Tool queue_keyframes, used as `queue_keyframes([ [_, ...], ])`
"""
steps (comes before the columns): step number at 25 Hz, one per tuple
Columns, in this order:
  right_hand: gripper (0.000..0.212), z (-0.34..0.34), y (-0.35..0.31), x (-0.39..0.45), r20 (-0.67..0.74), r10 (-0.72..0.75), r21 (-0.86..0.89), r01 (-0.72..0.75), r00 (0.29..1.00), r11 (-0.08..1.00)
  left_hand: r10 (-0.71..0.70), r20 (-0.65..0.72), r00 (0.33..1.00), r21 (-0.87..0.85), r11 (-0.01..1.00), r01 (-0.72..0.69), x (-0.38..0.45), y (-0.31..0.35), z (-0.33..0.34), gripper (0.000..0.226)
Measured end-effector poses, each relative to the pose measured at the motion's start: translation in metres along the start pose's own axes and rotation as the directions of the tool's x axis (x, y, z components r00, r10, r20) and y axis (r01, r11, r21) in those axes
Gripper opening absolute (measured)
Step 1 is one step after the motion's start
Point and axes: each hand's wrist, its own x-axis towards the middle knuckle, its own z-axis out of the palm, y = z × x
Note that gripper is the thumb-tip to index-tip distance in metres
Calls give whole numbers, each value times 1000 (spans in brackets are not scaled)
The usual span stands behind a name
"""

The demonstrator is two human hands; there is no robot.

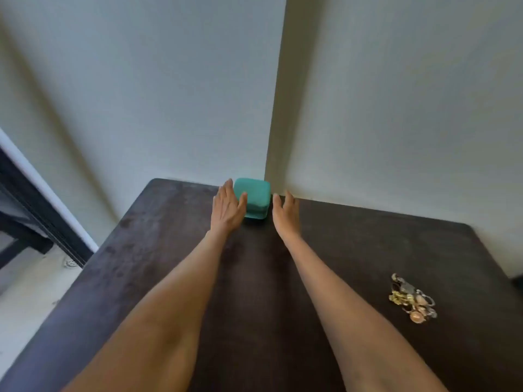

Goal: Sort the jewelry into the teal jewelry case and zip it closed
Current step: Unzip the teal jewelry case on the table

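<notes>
Head view: teal jewelry case sat closed at the worktop's far edge, against the wall. Left hand flanked it, fingers straight, thumb maybe touching the case; right hand just beside, fingers relaxed, holding nothing. Jewelry lay heaped well apart, right side. Best to grip both sides evenly, draw it near, then find the zip.

View: head, the only one, worn on the person's head.
Facing: forward and steeply down over a dark table toward a pale wall corner.
Nearness: forearms fill the lower frame; table's far edge lies mid-frame.
Lens: wide-angle, edges bowed.
Margin: floor shows at lower left.
Shared scene: none, single view.
</notes>
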Motion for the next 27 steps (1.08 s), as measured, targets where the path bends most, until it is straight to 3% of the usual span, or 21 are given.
queue_keyframes([
  [4, 40, 37, 11, 31, 16, -30, 84, 28, 999, 996, -118, -151, 981, -280, 957, 72, 19, -5, 24, 53],
  [7, 31, 38, 27, 14, -49, -71, 211, 80, 996, 974, -115, -252, 961, -440, 898, -8, -9, -9, 30, 48],
  [10, 40, 31, 38, -37, -100, -65, 325, 94, 993, 941, -133, -257, 957, -519, 855, -21, -60, -8, 21, 44],
  [15, 37, 7, 73, -163, -185, -46, 397, 117, 982, 910, -65, -243, 968, -604, 791, -98, -184, -14, -7, 33],
  [19, 43, -4, 96, -247, -206, -20, 308, 84, 978, 948, -51, -163, 985, -574, 817, -53, -269, -27, -9, 37],
  [23, 36, -21, 106, -287, -207, -64, 243, 115, 976, 963, 18, -102, 995, -499, 864, -67, -296, -31, -15, 45],
  [27, 44, -34, 118, -290, -199, -126, 243, 173, 972, 954, 211, -131, 969, -185, 955, -233, -298, -20, -3, 36],
])
